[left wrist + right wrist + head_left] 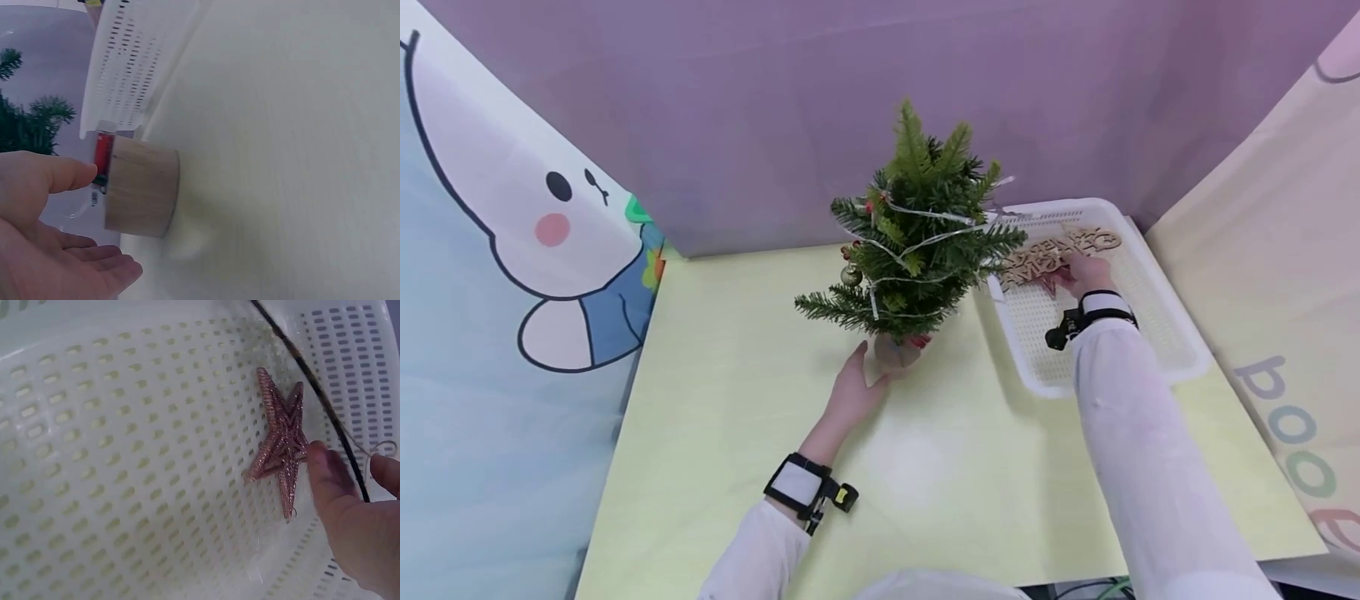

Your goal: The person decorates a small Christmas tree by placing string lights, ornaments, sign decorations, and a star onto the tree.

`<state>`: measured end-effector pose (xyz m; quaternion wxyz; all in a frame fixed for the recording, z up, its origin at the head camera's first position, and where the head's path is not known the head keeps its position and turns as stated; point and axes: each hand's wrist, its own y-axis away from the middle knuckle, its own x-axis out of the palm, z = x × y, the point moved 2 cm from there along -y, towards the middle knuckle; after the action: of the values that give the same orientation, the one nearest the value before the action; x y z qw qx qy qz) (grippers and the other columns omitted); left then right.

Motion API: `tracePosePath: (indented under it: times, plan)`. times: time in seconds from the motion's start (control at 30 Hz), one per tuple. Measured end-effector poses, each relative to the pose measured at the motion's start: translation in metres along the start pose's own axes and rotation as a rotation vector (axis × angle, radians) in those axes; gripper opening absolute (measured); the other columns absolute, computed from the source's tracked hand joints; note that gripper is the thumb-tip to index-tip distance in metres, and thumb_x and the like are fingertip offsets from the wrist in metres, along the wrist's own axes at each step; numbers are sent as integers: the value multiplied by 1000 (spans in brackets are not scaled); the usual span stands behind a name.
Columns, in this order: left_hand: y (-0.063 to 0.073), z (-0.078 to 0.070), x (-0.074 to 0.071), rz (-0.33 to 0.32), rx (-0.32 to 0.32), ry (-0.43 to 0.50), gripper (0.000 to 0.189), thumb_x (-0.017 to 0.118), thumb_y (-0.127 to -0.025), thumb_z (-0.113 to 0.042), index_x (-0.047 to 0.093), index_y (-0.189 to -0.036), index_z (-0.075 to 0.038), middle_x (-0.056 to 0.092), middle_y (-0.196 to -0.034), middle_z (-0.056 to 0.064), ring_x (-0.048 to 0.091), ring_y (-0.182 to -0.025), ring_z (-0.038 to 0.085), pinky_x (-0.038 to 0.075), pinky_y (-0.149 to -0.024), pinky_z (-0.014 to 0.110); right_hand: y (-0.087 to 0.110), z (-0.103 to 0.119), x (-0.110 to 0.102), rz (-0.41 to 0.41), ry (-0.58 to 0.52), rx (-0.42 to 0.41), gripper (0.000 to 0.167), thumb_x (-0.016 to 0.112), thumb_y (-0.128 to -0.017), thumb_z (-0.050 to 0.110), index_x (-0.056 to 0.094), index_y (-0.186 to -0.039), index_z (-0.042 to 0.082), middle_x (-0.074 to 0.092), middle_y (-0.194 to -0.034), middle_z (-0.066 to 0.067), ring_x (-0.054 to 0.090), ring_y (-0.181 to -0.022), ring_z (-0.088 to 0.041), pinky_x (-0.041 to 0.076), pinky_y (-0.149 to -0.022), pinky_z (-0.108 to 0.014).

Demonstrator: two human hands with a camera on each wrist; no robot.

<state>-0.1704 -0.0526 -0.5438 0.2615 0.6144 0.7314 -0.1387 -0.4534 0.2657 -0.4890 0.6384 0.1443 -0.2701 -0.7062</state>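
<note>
A small artificial Christmas tree (917, 242) with a light string, berries and a gold bauble stands on a round wooden base (144, 190). My left hand (853, 396) is beside that base, fingers loosely extended, palm facing it. Its thumb tip is right at a small red piece (103, 153) on top of the base. Over in the white basket (1187, 354), my right hand (1086, 275) pinches a wooden lettering cutout (1037, 257) between thumb and fingers. The right wrist view shows the cutout edge-on, with a thin string loop (384, 447). A glittery pink star (284, 440) lies close to those fingers.
The perforated basket sits on the pale yellow table (715, 417), at its back right. A purple cloth (760, 125) hangs behind, and printed cloths stand at left and right. Cables (1097, 590) show below the table's front edge.
</note>
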Motion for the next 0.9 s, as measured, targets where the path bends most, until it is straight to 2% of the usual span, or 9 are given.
tracePosePath:
  times: [0.13, 0.27, 0.4, 0.5, 0.57, 0.63, 0.73, 0.83, 0.9]
  plan:
    - [14, -7, -9, -4, 11, 26, 73, 60, -91, -25, 22, -148, 0, 30, -150, 21, 31, -137, 37, 28, -111, 48, 0, 5, 3, -85, 50, -128, 5, 49, -94, 2, 45, -94, 3, 56, -53, 0, 58, -48, -8, 53, -49, -21]
    - [28, -17, -22, -41, 24, 7, 69, 60, -91, -23, 26, -146, 1, 33, -149, 19, 32, -136, 35, 29, -111, 47, 16, 21, 9, -98, 130, -270, 6, 46, -90, -3, 49, -95, -3, 57, -52, 1, 60, -47, -10, 55, -51, -24]
    - [46, -33, -36, -83, 71, -39, 61, 59, -93, -24, 35, -143, 0, 39, -146, 18, 36, -135, 33, 32, -110, 46, 47, 47, 12, -137, 381, -479, 19, 45, -90, 6, 56, -101, -4, 55, -62, 7, 59, -50, -3, 55, -54, -21]
    - [59, -51, -46, -109, 143, -28, 52, 55, -96, -29, 43, -138, -1, 45, -142, 15, 40, -133, 31, 34, -109, 46, 79, 64, 12, -247, 626, -702, 18, 45, -91, 16, 59, -95, 5, 50, -69, 13, 50, -55, 5, 49, -53, -14]
    - [69, -66, -51, -116, 206, 7, 46, 50, -98, -32, 49, -134, -3, 50, -138, 12, 45, -128, 28, 38, -106, 45, 105, 70, 12, -309, 685, -850, 16, 45, -93, 19, 58, -93, 11, 49, -73, 15, 46, -60, 5, 42, -56, -14]
    - [78, -80, -55, -113, 288, 53, 41, 46, -100, -32, 54, -130, -5, 55, -133, 9, 53, -119, 26, 44, -99, 45, 134, 71, 14, -329, 678, -989, 16, 44, -95, 19, 59, -98, 13, 50, -82, 15, 45, -68, 4, 36, -62, -15]
    - [90, -101, -60, -93, 409, 111, 36, 42, -101, -31, 57, -127, -10, 59, -130, 4, 58, -106, 19, 49, -88, 40, 183, 64, 21, -306, 557, -1219, 24, 45, -96, 12, 60, -114, 11, 60, -96, 9, 49, -79, 2, 40, -70, -15]
    - [99, -122, -65, -47, 504, 157, 37, 40, -102, -33, 56, -130, -14, 59, -128, -1, 58, -104, 13, 49, -87, 34, 237, 51, 35, -302, 350, -1477, 26, 46, -93, 5, 61, -114, 1, 67, -107, -4, 62, -91, -7, 49, -84, -19]
    - [104, -135, -68, 5, 566, 201, 40, 38, -102, -35, 53, -132, -14, 58, -129, -1, 57, -109, 13, 48, -90, 32, 270, 38, 44, -306, 180, -1642, 24, 47, -90, 2, 61, -108, -6, 67, -107, -14, 67, -89, -20, 54, -83, -25]
